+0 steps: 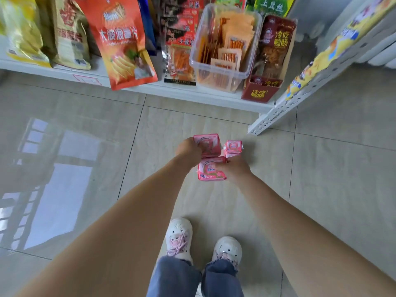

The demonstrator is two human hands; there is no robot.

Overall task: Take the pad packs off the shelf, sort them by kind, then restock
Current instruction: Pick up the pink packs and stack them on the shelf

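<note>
Down on the shiny tiled floor (pixel 85 129), the big pink pad pack (pixel 207 145) is held by the left hand (pixel 188 151) and the flat pink pad pack (pixel 211 172) by the right hand (pixel 234 168), fingers curled round each, so like packs should be laid together.

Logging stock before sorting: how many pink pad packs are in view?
3, perhaps more hidden. A larger pack on the floor under the left hand; a small pack right of it; a nearer pack held by the right hand.
</note>
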